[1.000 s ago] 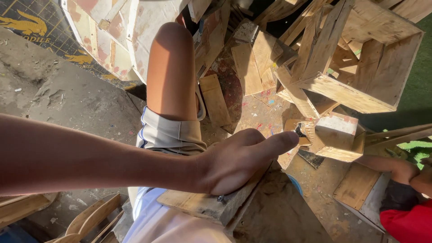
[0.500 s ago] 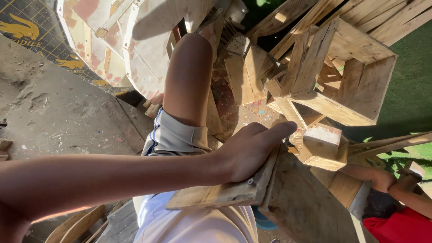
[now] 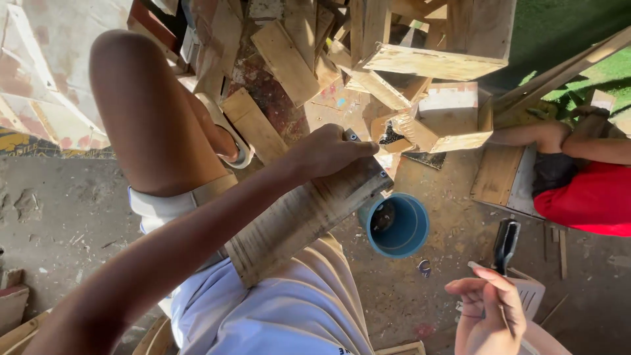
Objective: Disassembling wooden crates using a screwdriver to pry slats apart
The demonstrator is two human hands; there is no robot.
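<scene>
Head view: the left hand presses the far end of a wooden board that lies across the lap, fingers curled over it to steady it. The right hand hovers above the floor, fingers loosely pinched, perhaps on a nail, near a blue cup.

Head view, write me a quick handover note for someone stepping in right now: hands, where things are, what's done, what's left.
Left hand: gripping the top end of the plank, which rests on the lap.
Right hand: raised, fingers pinched on something thin; too small to tell what.
Blue tub: on the ground by the plank's end.
Hammer: on the ground, untouched.
Done: plank has fasteners at its top end.
Left: cannot tell.
</scene>
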